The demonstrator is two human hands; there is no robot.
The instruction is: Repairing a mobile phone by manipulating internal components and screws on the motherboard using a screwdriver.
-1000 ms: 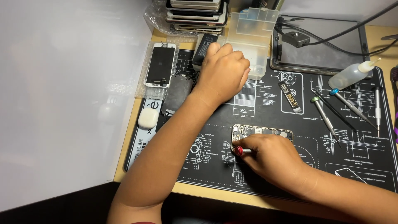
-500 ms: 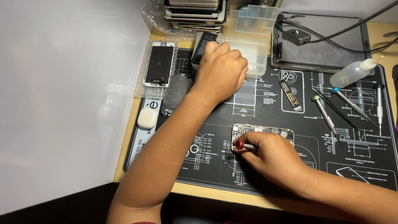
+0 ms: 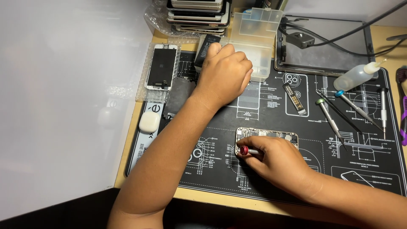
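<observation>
My right hand grips a small screwdriver with a red cap. Its tip is hidden under my fingers, over the left end of an opened phone body that lies on the black printed work mat. My left hand reaches across to the back and rests curled at the front edge of a clear plastic compartment tray. Its fingertips are hidden, so I cannot see whether they pinch anything.
A phone screen on bubble wrap and a white case lie at the mat's left. Stacked phones stand at the back. A strip part, several screwdrivers, a squeeze bottle and a framed pad with cables sit to the right.
Both hands stay almost where they were. The red-capped screwdriver has shifted only slightly over the phone body.
</observation>
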